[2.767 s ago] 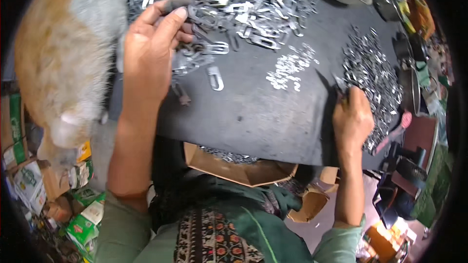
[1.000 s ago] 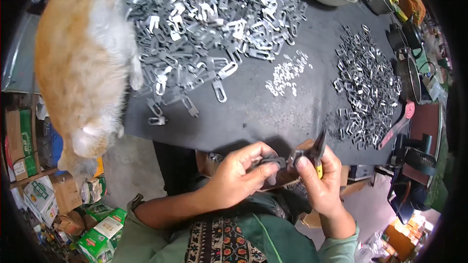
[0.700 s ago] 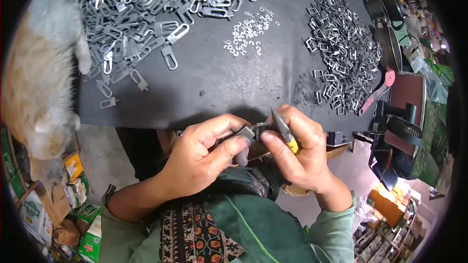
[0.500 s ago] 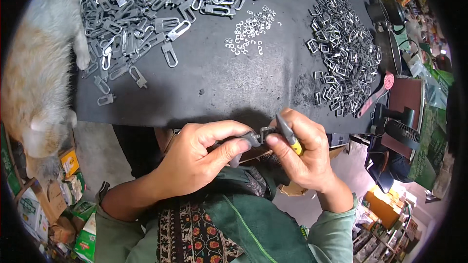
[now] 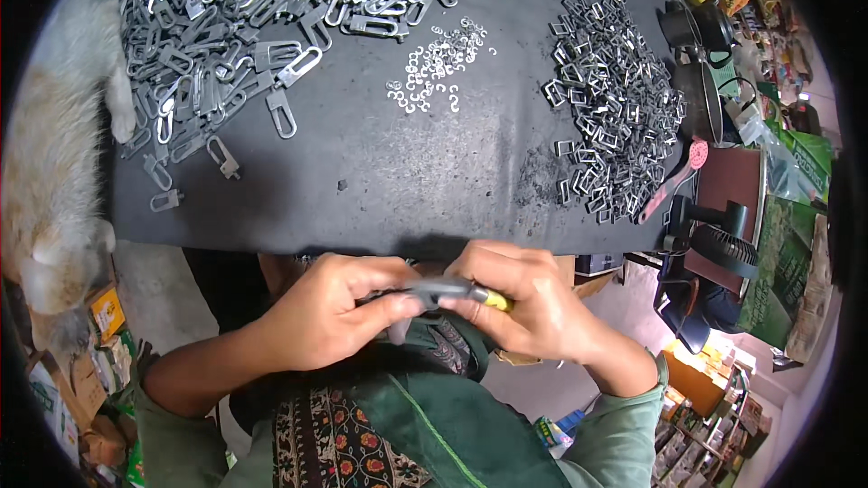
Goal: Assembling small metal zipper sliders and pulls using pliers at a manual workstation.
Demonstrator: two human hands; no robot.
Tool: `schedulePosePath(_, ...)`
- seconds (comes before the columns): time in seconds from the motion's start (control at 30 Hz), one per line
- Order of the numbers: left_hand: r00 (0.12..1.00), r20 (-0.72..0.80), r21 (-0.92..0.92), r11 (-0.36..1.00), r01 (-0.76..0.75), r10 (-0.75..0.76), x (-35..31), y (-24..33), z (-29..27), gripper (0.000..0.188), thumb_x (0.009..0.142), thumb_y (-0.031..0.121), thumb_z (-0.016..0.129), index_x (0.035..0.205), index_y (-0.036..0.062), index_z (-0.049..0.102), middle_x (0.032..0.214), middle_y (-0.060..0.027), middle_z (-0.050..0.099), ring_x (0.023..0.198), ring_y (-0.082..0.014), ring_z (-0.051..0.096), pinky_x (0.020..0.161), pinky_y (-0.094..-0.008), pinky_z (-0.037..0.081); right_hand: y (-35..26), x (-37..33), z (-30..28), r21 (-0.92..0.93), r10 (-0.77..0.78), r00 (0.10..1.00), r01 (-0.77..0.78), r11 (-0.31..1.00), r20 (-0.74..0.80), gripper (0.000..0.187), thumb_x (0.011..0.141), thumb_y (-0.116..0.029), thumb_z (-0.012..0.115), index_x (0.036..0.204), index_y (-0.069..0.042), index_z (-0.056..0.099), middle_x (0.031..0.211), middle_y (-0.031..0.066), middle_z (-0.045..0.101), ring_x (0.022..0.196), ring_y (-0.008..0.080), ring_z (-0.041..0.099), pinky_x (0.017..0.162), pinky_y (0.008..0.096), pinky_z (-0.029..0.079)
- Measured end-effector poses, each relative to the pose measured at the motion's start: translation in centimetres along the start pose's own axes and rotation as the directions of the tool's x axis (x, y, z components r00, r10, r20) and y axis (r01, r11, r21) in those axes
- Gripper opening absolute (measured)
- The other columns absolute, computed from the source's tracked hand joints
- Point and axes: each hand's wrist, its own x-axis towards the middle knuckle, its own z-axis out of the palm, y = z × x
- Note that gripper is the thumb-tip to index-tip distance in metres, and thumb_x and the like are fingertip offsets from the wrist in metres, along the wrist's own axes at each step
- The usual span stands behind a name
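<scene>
Both my hands are together just off the table's near edge. My right hand (image 5: 515,294) is closed around pliers (image 5: 443,289) with a dark nose and a yellow grip; the nose lies level and points at my left fingers. Thumb and fingers of my left hand (image 5: 357,307) pinch a grey metal piece (image 5: 398,330), mostly hidden by the fingers and the plier nose. On the table (image 5: 362,208) beyond lie a heap of looped metal pieces (image 5: 208,45) at left, small C-shaped rings (image 5: 438,54) in the middle, and a pile of rectangular metal frames (image 5: 615,108) at right.
A cat (image 5: 63,145) lies along the table's left edge. At the right edge are a pink perforated spoon (image 5: 674,181), dark pans (image 5: 701,90) and a small black fan (image 5: 723,244). Boxes and packets (image 5: 99,380) stand on the floor at lower left.
The pliers have swung from nose-up to nearly level, with the nose now across at my left fingertips. My right hand has moved left and closer to my left hand.
</scene>
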Motion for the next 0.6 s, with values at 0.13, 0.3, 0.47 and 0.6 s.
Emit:
schedulePosePath(0.13,0.993,-0.001,-0.305,0.946,0.114,-0.12,-1.0,0.1,-0.8,0.026,0.096,0.012,0.058,0.119,-0.0017,0.06,0.08,-0.0008,0.065,0.069,-0.0041,0.054,0.059,-0.0199,0.041,0.5,3.4,-4.4,-0.748,-0.285,0.945,0.069,0.66,-0.164,0.036,0.074,-0.033,0.076,0.089,-0.005,0.059,0.077,0.0102,0.05,0.074,0.0292,0.053,0.067,0.0404,0.044)
schedulePosePath(0.3,0.988,0.055,-0.234,0.96,0.153,-0.144,-0.9,-0.1,-0.9,0.023,0.094,0.011,0.06,0.114,-0.0002,0.063,0.086,-0.0035,0.066,0.072,-0.0054,0.055,0.065,-0.0211,0.044,2.1,6.3,-7.7,-0.928,-0.343,0.938,0.088,0.361,-0.044,0.03,0.075,-0.031,0.074,0.088,-0.01,0.058,0.085,0.0071,0.05,0.088,0.0255,0.052,0.083,0.0405,0.041)
schedulePosePath(0.47,0.982,0.002,-0.029,0.982,-0.189,0.189,-0.3,-0.7,-0.9,0.014,0.087,0.004,0.065,0.1,0.0007,0.069,0.098,-0.0068,0.066,0.089,-0.0137,0.062,0.08,-0.0275,0.048,2.0,8.0,-8.6,-0.955,-0.348,0.933,0.185,0.232,0.097,0.025,0.077,-0.031,0.071,0.086,-0.011,0.058,0.088,0.005,0.051,0.09,0.0226,0.052,0.086,0.0381,0.041)
schedulePosePath(0.6,0.982,-0.029,-0.069,0.98,-0.186,0.185,-0.3,-1.1,-0.8,0.019,0.089,0.01,0.068,0.105,0.0002,0.068,0.092,-0.0058,0.065,0.083,-0.0117,0.06,0.076,-0.0261,0.046,2.0,7.9,-9.0,-0.953,-0.329,0.938,0.194,0.232,0.111,0.025,0.077,-0.032,0.071,0.085,-0.011,0.058,0.088,0.0051,0.052,0.089,0.0224,0.052,0.084,0.0377,0.041)
